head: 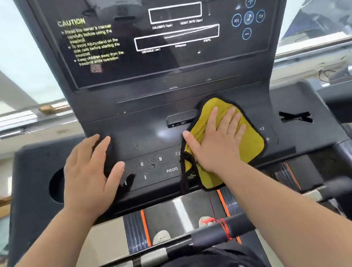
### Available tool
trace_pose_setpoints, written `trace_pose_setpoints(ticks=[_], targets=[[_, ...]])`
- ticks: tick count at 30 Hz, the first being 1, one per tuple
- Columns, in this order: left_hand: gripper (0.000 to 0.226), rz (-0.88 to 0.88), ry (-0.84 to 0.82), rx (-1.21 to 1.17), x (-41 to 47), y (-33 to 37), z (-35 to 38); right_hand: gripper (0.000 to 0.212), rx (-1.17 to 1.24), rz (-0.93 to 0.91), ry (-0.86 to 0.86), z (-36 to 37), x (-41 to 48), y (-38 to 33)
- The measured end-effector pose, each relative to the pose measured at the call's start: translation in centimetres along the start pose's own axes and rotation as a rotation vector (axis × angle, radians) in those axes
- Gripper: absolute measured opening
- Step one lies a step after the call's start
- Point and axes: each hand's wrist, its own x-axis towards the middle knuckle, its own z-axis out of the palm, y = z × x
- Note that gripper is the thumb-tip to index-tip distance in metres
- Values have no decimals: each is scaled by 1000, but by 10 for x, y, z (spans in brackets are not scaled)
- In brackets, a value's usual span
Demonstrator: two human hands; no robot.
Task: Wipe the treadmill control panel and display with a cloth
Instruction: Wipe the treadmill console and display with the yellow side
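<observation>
The person stands on the treadmill with both hands down on the control panel [149, 141]. The right hand [215, 143] lies flat, fingers spread, pressing a yellow microfibre cloth [249, 145] with a dark edging against the panel's right half; the hand is not clenched round the cloth, it simply pins it to the surface, and a corner of the cloth hangs over the panel's near edge below the wrist. The left hand [89, 168] rests open and empty on the panel's left side, seemingly as a brace. Between the two hands the printed keys show, 6, 9 and PROG, and there the surface looks speckled with dust or droplets, so that stretch seems not yet cleaned. Just beyond the right hand's fingertips sits a small dark slot or port [180, 119]. Well above both hands rises the display [169, 43], with its caution text, readout boxes and round blue media buttons; it carries reflections, and I cannot tell whether it has been wiped. My reading is that the job is in its early or middle part: the right side of the panel is being worked, while the centre, the area under the left hand and probably the whole display remain.
</observation>
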Motion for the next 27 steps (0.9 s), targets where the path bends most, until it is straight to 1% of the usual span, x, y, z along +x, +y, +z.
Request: trace_pose_setpoints(ticks=[2, 4, 7, 10, 13, 15, 18, 21, 23, 25, 27], targets=[[70, 6, -18, -30, 0, -11, 1, 115, 5, -2, -13, 1, -4, -9], [73, 37, -40, -35, -1, -20, 4, 117, 17, -39, -29, -4, -6, -1], [77, 85, -59, -47, -4, -29, 8, 122, -106, -93, -30, -10, -12, 35], [82, 111, -60, -73, -5, -34, 11, 133, -171, -27, -30, -9, -17, 52], [83, 126, -60, -86, -5, -36, 12, 145, -102, 78, 16, -4, -15, 26], [80, 133, -60, -92, -5, -36, 13, 148, -70, 98, 18, 1, -14, -1], [78, 140, -51, -110, -4, -38, 13, 139, -100, 32, 26, 15, -24, -37], [77, 145, -39, -135, -4, -39, 13, 127, -154, -89, 19, 29, -43, -58], [77, 147, -31, -161, -4, -39, 13, 122, -179, -193, 20, 31, -53, -55], [77, 152, -22, -188, -3, -39, 12, 119, -237, -250, 7, 27, -51, -35], [77, 162, -13, -203, -3, -40, 11, 121, -269, -192, 9, 16, -42, -9]])
